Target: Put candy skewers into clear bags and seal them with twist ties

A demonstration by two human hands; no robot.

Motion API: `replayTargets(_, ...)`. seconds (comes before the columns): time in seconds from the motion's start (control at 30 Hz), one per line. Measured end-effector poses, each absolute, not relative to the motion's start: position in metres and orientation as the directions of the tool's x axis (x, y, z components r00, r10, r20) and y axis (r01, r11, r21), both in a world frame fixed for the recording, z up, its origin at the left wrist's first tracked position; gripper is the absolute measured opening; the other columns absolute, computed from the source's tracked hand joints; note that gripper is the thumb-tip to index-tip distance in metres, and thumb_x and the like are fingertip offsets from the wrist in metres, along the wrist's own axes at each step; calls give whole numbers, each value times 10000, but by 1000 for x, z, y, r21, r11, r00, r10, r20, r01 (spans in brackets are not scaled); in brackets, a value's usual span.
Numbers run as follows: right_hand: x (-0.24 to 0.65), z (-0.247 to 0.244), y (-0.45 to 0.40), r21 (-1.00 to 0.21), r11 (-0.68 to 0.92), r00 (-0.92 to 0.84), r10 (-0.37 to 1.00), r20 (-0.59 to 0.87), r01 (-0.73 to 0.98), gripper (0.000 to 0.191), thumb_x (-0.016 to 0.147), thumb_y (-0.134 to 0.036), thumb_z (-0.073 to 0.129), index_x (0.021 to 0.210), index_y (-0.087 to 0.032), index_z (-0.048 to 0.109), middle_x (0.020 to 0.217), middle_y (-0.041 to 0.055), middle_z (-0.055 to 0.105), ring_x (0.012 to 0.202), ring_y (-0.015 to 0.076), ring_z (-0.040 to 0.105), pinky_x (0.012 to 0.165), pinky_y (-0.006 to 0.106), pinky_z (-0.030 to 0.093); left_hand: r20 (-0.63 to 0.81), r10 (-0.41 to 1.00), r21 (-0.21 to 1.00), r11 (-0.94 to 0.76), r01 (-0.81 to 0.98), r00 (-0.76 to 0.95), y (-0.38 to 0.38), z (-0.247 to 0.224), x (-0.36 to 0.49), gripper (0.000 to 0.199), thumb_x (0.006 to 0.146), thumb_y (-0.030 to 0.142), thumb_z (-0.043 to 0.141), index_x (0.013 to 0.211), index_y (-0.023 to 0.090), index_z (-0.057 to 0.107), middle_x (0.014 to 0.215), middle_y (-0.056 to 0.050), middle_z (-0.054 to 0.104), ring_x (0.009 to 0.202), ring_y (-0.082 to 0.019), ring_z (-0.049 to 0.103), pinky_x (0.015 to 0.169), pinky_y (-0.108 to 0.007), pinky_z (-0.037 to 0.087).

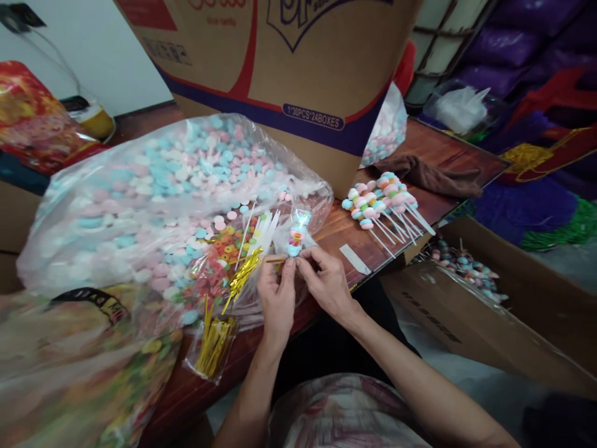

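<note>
A stick of stacked candy (pixel 296 236) in a clear printed wrapper stands upright just beyond my fingertips, blue, white and pink with a small face-like pattern. My left hand (pixel 277 289) is closed in a pinch at its base, and a gold twist tie (pixel 275 261) pokes out sideways from the thumb and forefinger. From the other side, my right hand (pixel 326 280) pinches the gathered lower end of the wrapper; its fingertips hide what lies between them. Left of my hands are more gold twist ties (pixel 245 274), white sticks (pixel 267 229) and ring candies (pixel 227 246).
A large plastic bag of pastel candies (pixel 186 155) covers the table's left side, before a tall cardboard box (pixel 280 81). Finished candy sticks (pixel 385 199) lie at right near a brown cloth (pixel 426 174). An open carton (pixel 466 311) with more candy stands below the table edge.
</note>
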State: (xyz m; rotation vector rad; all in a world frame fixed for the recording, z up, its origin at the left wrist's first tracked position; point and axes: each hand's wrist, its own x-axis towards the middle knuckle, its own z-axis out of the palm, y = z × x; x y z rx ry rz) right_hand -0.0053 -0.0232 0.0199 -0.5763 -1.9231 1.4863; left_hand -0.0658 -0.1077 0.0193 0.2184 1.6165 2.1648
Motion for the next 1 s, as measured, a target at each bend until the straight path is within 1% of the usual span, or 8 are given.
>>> replayTargets(0.13, -3, 12, -23, -992, 18, -741, 664, 105, -125, 167, 928, -335, 569, 817, -211, 552, 754, -7, 549, 677, 158, 500, 623, 250, 424, -84, 444, 952, -230, -204, -892, -98, 17, -64, 200, 820, 341, 748, 808, 175, 637, 655, 38, 545, 508, -52, 398, 476, -157, 334)
replayTargets(0.27, 0, 9, -18, -930, -299, -792, 610, -13, -215, 266, 885, -417, 659, 795, -209, 519, 721, -24, 503, 591, 129, 417, 539, 226, 375, -262, 578, 826, -280, -489, -773, -98, 29, -66, 281, 751, 309, 808, 748, 150, 576, 585, 55, 487, 439, -15, 261, 403, -133, 207)
replayTargets(0.37, 7, 17, -6, -900, -385, -878, 478, -3, -206, 328, 856, -443, 712, 793, -210, 490, 715, -37, 451, 570, 111, 366, 506, 210, 312, -406, 725, 646, -203, -736, -557, -103, 43, -70, 328, 673, 235, 851, 709, 149, 536, 517, 83, 406, 416, -8, 202, 381, -128, 176)
replayTargets(0.5, 18, 30, 14, -977, -147, -934, 343, 97, -155, 282, 912, -418, 639, 807, -218, 471, 723, -32, 447, 601, 128, 394, 555, 232, 356, -469, 808, 546, -51, -836, -356, -107, 51, -73, 388, 636, 249, 865, 682, 158, 491, 494, 100, 351, 415, -14, 191, 376, -136, 189)
replayTargets(0.6, 19, 32, 14, -961, 235, -885, 402, 235, -148, 159, 966, -328, 508, 860, -217, 470, 838, 17, 507, 758, 181, 485, 710, 295, 436, -424, 728, 737, -67, -673, -538, -102, 41, -67, 342, 716, 315, 819, 779, 168, 516, 523, 86, 413, 422, -29, 248, 393, -142, 199)
replayTargets(0.7, 16, 29, 4, -895, 434, -826, 465, 318, -100, 69, 963, -224, 408, 948, -203, 472, 916, 54, 528, 873, 216, 515, 836, 357, 440, -219, 571, 941, -90, -325, -791, -97, 26, -59, 244, 819, 350, 732, 880, 196, 552, 597, 61, 510, 484, -63, 386, 467, -161, 321)
replayTargets(0.87, 16, 30, -1, -928, 372, -806, 553, 212, 12, 93, 888, -174, 403, 930, -200, 482, 893, 43, 555, 812, 205, 529, 780, 348, 456, 38, 604, 997, 27, 69, -796, -102, 15, -54, 176, 914, 347, 614, 953, 198, 701, 866, -18, 672, 842, -145, 602, 809, -249, 469)
replayTargets(1.0, 19, 32, 6, -993, 111, -852, 522, 35, 27, 107, 899, -190, 412, 799, -218, 438, 694, -31, 489, 562, 135, 452, 547, 250, 399, -101, 622, 993, 11, -120, -776, -103, 20, -58, 210, 812, 318, 744, 964, 174, 743, 779, -18, 677, 717, -120, 594, 670, -212, 463)
